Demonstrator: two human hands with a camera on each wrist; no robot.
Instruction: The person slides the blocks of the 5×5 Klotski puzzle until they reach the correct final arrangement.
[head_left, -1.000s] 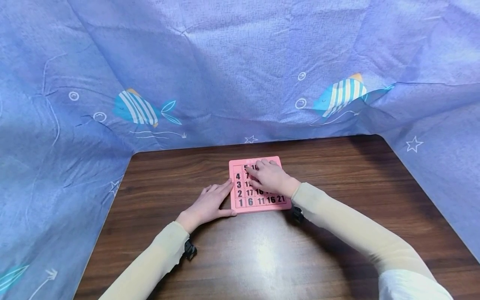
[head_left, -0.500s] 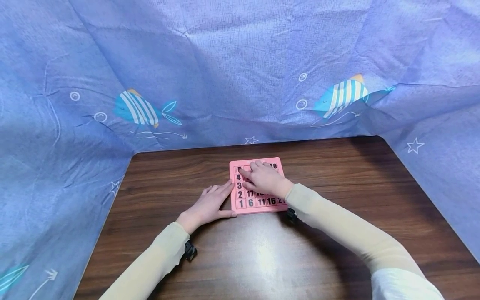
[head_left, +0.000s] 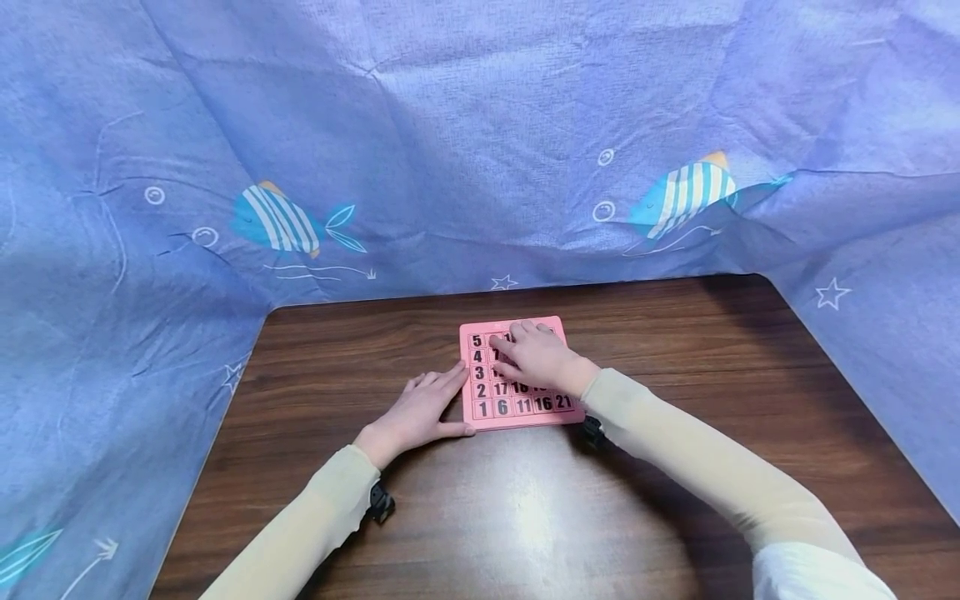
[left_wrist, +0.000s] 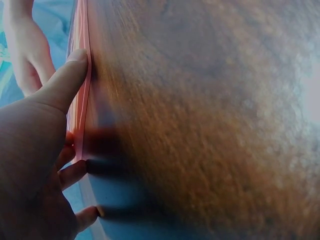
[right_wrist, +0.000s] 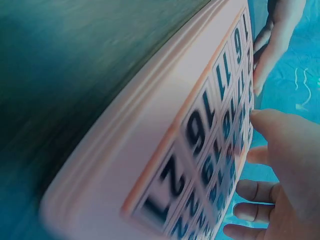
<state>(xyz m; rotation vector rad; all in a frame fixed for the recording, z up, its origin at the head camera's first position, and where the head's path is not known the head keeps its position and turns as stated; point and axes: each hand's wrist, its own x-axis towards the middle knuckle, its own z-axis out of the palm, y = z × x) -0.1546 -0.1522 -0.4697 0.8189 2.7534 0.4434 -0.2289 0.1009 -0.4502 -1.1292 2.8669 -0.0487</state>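
A pink sliding number puzzle [head_left: 525, 421] lies flat on the wooden table, with black numerals on its square tiles. The 5 tile [head_left: 477, 341] sits in its far left corner. My left hand [head_left: 414, 414] steadies the puzzle, its thumb at the near left corner and its index fingertip against the left edge. My right hand [head_left: 542, 357] reaches over the board from the right, index fingertip in the far row beside the 5. Its palm and fingers hide several tiles on the right. In the right wrist view, the 21 tile [right_wrist: 161, 192] shows near the closest corner.
The brown wood-grain table [head_left: 360, 342] extends around the puzzle. Blue fabric [head_left: 465, 150] with printed fish hangs behind the table and along both sides. A black device [head_left: 381, 502] is strapped at the left wrist.
The 5 tile has slid left into the far left corner under my right fingers. My right hand has then shifted back rightward. The left hand and the puzzle's frame stay in place.
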